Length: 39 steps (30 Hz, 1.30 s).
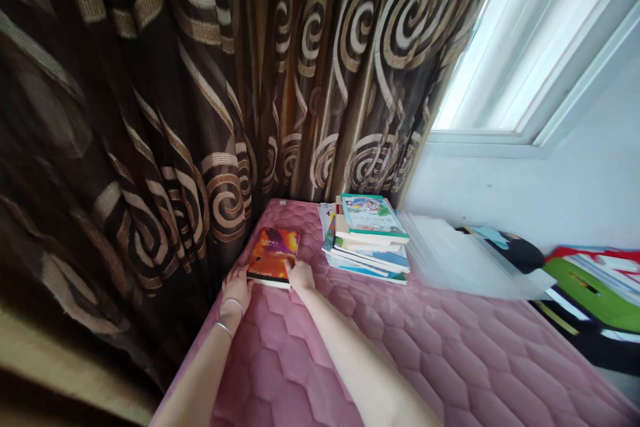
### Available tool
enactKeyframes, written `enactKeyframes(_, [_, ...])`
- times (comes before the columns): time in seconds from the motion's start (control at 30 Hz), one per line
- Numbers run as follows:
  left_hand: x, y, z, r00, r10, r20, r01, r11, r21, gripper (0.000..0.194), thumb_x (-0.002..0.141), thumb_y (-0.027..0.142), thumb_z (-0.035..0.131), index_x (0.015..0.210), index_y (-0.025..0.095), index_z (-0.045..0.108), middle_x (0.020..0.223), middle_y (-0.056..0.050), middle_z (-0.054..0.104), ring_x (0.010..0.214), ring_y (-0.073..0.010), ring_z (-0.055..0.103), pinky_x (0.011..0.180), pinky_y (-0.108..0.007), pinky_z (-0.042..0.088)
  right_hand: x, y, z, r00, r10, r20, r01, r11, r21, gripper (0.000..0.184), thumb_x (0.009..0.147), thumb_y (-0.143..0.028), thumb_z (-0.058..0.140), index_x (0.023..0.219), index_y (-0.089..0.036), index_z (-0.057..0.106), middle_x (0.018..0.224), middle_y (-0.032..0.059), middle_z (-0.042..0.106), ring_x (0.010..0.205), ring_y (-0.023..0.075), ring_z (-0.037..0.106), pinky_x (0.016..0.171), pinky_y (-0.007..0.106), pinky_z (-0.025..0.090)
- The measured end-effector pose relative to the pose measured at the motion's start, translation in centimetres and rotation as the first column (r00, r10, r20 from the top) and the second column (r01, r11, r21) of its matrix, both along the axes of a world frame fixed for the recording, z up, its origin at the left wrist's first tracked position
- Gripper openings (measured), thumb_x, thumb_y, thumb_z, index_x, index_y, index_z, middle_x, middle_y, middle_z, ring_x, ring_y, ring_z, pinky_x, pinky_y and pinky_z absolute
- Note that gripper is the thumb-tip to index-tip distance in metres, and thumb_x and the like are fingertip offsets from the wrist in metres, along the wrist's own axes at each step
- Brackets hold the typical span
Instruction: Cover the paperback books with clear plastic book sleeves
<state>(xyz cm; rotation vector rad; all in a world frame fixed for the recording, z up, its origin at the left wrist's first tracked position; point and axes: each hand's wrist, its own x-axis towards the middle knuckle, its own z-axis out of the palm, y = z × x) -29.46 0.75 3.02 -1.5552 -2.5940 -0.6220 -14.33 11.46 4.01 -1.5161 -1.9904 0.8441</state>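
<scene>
An orange and dark-red paperback book (pixel 274 252) lies cover up on the pink quilted mattress (pixel 280 353), near its left edge. My left hand (pixel 236 290) is closed at the book's near left corner, its fingers along the left side. Two silver bangles circle that wrist. At the near right corner my right hand (pixel 301 275) grips the book, thumb on the cover; its other fingers are mostly hidden. Right of it stands a stack of books (pixel 370 247), topped by a book with a green-edged, illustrated cover (pixel 371 213).
A patterned brown curtain (pixel 310 80) hangs along the mattress's left and far sides. Right of the stack lies a translucent plastic sheet (pixel 465 260). Further right are a black item (pixel 515 250) and a green folder-like item (pixel 595 287). A window (pixel 520 47) is at the upper right.
</scene>
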Motion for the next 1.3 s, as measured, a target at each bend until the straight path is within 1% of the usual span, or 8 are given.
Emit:
enactKeyframes(0.23, [0.3, 0.0, 0.5, 1.000, 0.017, -0.024, -0.017, 1.000, -0.013, 0.039, 0.087, 0.021, 0.051, 0.126, 0.021, 0.054, 0.133, -0.012, 0.056, 0.126, -0.0259, 0.046, 0.101, -0.042, 0.040, 0.1, 0.2, 0.1, 1.000, -0.003, 0.018, 0.003, 1.000, -0.011, 0.041, 0.091, -0.046, 0.047, 0.104, -0.012, 0.067, 0.087, 0.0146, 0.073, 0.080, 0.0230, 0.071, 0.069, 0.026, 0.051])
enactKeyframes(0.5, [0.5, 0.3, 0.7, 0.998, 0.048, -0.036, -0.049, 0.998, -0.034, 0.040, 0.088, 0.025, 0.050, 0.128, 0.024, 0.054, 0.133, -0.011, 0.055, 0.123, -0.0257, 0.046, 0.096, -0.044, 0.042, -0.1, 0.7, 0.1, 0.999, 0.003, 0.052, -0.001, 0.999, -0.033, 0.044, 0.093, -0.048, 0.042, 0.106, -0.013, 0.065, 0.091, 0.0149, 0.073, 0.078, 0.0224, 0.071, 0.066, 0.026, 0.051])
enactKeyframes(0.63, [0.6, 0.7, 0.9, 0.996, 0.079, -0.049, -0.081, 0.996, -0.042, 0.040, 0.089, 0.026, 0.048, 0.129, 0.028, 0.053, 0.135, -0.009, 0.054, 0.118, -0.0282, 0.047, 0.091, -0.049, 0.044, 0.1, 0.9, 0.2, 0.998, 0.010, 0.066, -0.009, 1.000, -0.023, 0.039, 0.094, -0.042, 0.041, 0.108, -0.014, 0.065, 0.089, 0.0133, 0.073, 0.079, 0.0223, 0.071, 0.066, 0.027, 0.050])
enactKeyframes(0.73, [0.7, 1.0, 1.1, 0.993, 0.082, -0.079, -0.087, 0.994, -0.064, 0.041, 0.090, 0.027, 0.046, 0.130, 0.030, 0.052, 0.134, -0.008, 0.053, 0.115, -0.0285, 0.047, 0.088, -0.051, 0.045, 0.3, 0.4, 0.1, 0.998, 0.009, 0.067, -0.010, 1.000, 0.014, 0.035, 0.094, -0.034, 0.041, 0.107, -0.014, 0.065, 0.092, 0.0131, 0.073, 0.085, 0.0227, 0.070, 0.071, 0.027, 0.049])
enactKeyframes(0.87, [0.8, 1.0, 1.3, 0.993, 0.070, -0.096, -0.077, 0.994, -0.076, 0.041, 0.090, 0.029, 0.045, 0.131, 0.031, 0.052, 0.134, -0.009, 0.053, 0.115, -0.0296, 0.046, 0.088, -0.051, 0.044, 0.6, -1.1, -0.5, 0.998, -0.010, 0.062, 0.004, 0.995, 0.098, 0.035, 0.094, -0.029, 0.039, 0.112, -0.013, 0.064, 0.109, 0.0156, 0.067, 0.098, 0.0236, 0.065, 0.080, 0.028, 0.047])
enactKeyframes(0.93, [0.8, 0.9, 1.3, 0.993, 0.064, -0.096, -0.071, 0.995, -0.069, 0.041, 0.091, 0.030, 0.044, 0.131, 0.031, 0.052, 0.134, -0.008, 0.053, 0.115, -0.0299, 0.045, 0.089, -0.051, 0.043, 0.7, -1.8, -0.8, 0.998, -0.015, 0.060, 0.007, 0.991, 0.135, 0.034, 0.093, -0.027, 0.040, 0.111, -0.012, 0.064, 0.113, 0.0170, 0.063, 0.099, 0.0234, 0.063, 0.083, 0.027, 0.046])
enactKeyframes(1.13, [0.6, 0.6, 0.9, 0.995, 0.040, -0.093, -0.045, 0.998, -0.050, 0.038, 0.090, 0.030, 0.047, 0.127, 0.030, 0.056, 0.132, -0.007, 0.057, 0.119, -0.0291, 0.044, 0.092, -0.050, 0.041, 1.1, -2.3, -1.4, 0.999, -0.001, 0.051, -0.009, 0.981, 0.194, 0.032, 0.093, -0.023, 0.042, 0.105, -0.010, 0.068, 0.107, 0.0160, 0.062, 0.096, 0.0214, 0.061, 0.088, 0.025, 0.043])
enactKeyframes(1.3, [0.6, 0.6, 0.8, 0.995, 0.024, -0.100, -0.027, 0.999, -0.032, 0.037, 0.090, 0.027, 0.046, 0.125, 0.029, 0.058, 0.130, -0.007, 0.058, 0.120, -0.0275, 0.044, 0.094, -0.049, 0.040, 1.6, -2.2, -1.8, 0.999, 0.014, 0.042, -0.023, 0.975, 0.222, 0.029, 0.092, -0.021, 0.043, 0.098, -0.012, 0.070, 0.098, 0.0131, 0.065, 0.086, 0.0183, 0.063, 0.081, 0.022, 0.044])
